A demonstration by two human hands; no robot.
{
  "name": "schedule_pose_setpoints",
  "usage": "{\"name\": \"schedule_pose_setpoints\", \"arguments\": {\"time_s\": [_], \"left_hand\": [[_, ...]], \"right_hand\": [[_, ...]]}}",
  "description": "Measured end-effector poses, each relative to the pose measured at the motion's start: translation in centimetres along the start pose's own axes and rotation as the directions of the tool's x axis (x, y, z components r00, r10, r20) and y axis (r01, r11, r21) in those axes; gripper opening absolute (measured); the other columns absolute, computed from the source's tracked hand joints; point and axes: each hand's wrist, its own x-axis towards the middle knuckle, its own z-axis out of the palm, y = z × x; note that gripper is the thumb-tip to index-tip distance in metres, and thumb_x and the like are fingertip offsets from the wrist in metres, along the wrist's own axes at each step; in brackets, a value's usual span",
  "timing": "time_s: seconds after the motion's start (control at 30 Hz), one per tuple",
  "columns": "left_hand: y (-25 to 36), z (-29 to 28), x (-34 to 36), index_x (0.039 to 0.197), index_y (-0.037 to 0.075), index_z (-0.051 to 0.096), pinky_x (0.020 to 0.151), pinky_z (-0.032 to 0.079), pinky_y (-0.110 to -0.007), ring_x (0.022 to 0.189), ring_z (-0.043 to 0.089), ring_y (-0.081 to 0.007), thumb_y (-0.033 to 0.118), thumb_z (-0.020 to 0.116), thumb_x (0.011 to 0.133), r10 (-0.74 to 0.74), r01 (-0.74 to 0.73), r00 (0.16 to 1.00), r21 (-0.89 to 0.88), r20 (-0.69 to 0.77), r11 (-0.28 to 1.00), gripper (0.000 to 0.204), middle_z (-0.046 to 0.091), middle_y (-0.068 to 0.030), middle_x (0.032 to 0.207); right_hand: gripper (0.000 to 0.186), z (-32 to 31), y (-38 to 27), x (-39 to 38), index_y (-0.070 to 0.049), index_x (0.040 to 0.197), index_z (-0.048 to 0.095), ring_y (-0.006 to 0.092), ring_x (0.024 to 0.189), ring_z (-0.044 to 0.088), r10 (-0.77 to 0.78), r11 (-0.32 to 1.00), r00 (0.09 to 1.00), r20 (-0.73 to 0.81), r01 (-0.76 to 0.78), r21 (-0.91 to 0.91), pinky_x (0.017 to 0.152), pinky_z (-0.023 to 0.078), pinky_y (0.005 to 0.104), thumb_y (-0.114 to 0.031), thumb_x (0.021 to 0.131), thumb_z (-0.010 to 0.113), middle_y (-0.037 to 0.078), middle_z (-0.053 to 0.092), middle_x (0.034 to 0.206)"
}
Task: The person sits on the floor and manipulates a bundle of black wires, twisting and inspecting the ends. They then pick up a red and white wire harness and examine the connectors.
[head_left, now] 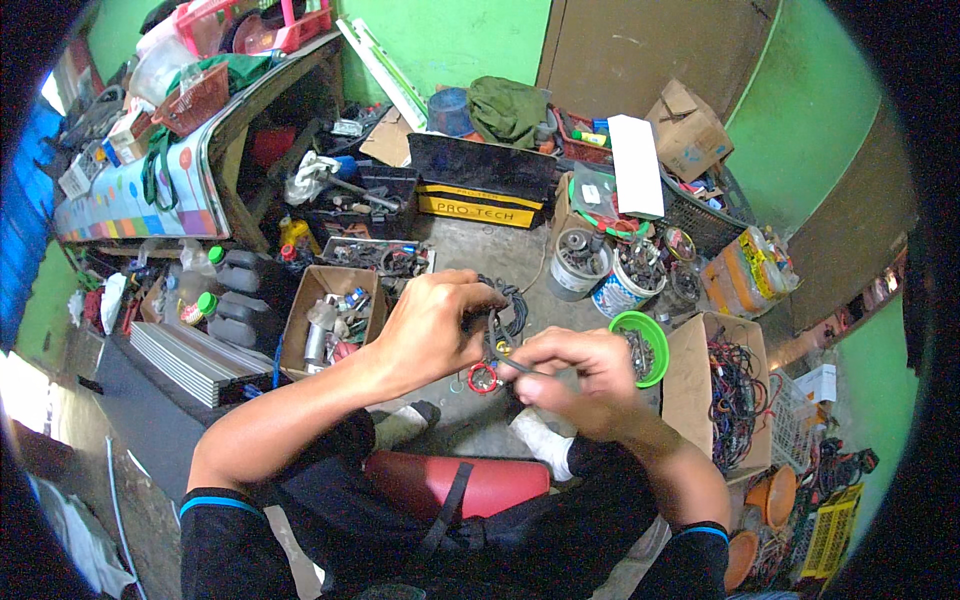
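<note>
My left hand (440, 325) is closed, its fingers gripping a dark cable (497, 345) in front of my lap. From there the cable bends down to my right hand (580, 375), which pinches its other stretch; this hand is slightly blurred. Beyond the fingers, a coil of dark cable (516, 312) lies on the floor. Below the held cable, a small red ring-shaped thing (482, 378) shows between my feet; its contents are too small to make out. A red padded cushion (420, 480) with a dark strap lies between my legs.
Cardboard boxes stand left (295, 345) and right (690, 370), the right one full of wires (735, 400). A green bowl of small metal parts (655, 345) and buckets of hardware (580, 275) sit ahead right. Black toolbox parts (480, 165) and black jerrycans (245, 310) lie further off.
</note>
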Motion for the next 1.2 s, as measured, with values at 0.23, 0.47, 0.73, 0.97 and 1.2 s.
{"name": "schedule_pose_setpoints", "arguments": {"time_s": [0.23, 0.47, 0.73, 0.97, 1.2], "left_hand": [[-2.8, -1.3, 0.9, 0.093, 0.002, 0.068, 0.072, 0.050, -0.040, 0.080, 0.061, -0.0347, 0.002, 0.068, 0.049, 0.006, 0.010, 0.998, 0.244, -0.063, 0.970, 0.044, 0.060, -0.0176, 0.081], [-3.6, -2.5, 1.1, 0.089, -0.001, 0.069, 0.069, 0.050, -0.042, 0.072, 0.061, -0.0357, 0.001, 0.063, 0.054, -0.032, 0.079, 0.981, 0.240, -0.193, 0.967, 0.036, 0.059, -0.0178, 0.075], [-3.6, -2.9, 0.7, 0.085, -0.003, 0.069, 0.068, 0.050, -0.042, 0.071, 0.060, -0.0357, 0.002, 0.062, 0.055, -0.056, 0.105, 0.981, 0.269, -0.184, 0.957, 0.031, 0.057, -0.0184, 0.073], [-2.9, -0.5, 0.5, 0.084, -0.004, 0.067, 0.067, 0.050, -0.042, 0.074, 0.060, -0.0367, 0.002, 0.061, 0.055, -0.042, 0.049, 0.999, 0.245, -0.035, 0.968, 0.031, 0.056, -0.0185, 0.077], [-0.7, 0.7, 0.5, 0.082, -0.005, 0.067, 0.063, 0.050, -0.042, 0.068, 0.061, -0.0372, 0.004, 0.063, 0.058, -0.008, 0.014, 0.999, 0.113, -0.049, 0.994, 0.026, 0.058, -0.0187, 0.074]], "right_hand": [[0.022, -3.7, 0.2, -0.5, -0.001, 0.081, 0.067, 0.0101, 0.059, 0.058, 0.074, 0.974, 0.971, 0.229, -0.120, 0.191, 0.053, 0.048, 0.0266, -0.022, 0.085, 0.067, 0.005, 0.065, 0.070], [0.013, -4.8, 1.1, -0.2, -0.001, 0.091, 0.070, 0.0153, 0.064, 0.061, -0.308, 0.859, 0.943, 0.123, 0.220, 0.463, 0.063, 0.050, 0.0297, -0.007, 0.085, 0.061, 0.010, 0.068, 0.081], [0.043, -8.1, 2.3, -0.3, 0.003, 0.110, 0.058, 0.0203, 0.090, 0.066, 0.211, 0.978, 0.977, 0.044, -0.211, -0.006, 0.082, 0.050, 0.0319, 0.011, 0.070, 0.045, 0.014, 0.068, 0.091], [0.030, -4.8, 3.3, 0.3, 0.005, 0.107, 0.061, 0.0209, 0.096, 0.065, -0.023, 0.957, 0.910, -0.414, -0.099, -0.271, 0.088, 0.048, 0.0327, 0.003, 0.079, 0.050, 0.014, 0.068, 0.098], [0.030, 0.2, 3.4, 1.6, -0.001, 0.101, 0.067, 0.0138, 0.070, 0.066, 0.191, 0.950, 0.973, -0.130, -0.216, -0.225, 0.063, 0.052, 0.0285, -0.025, 0.083, 0.070, 0.009, 0.070, 0.083]]}}
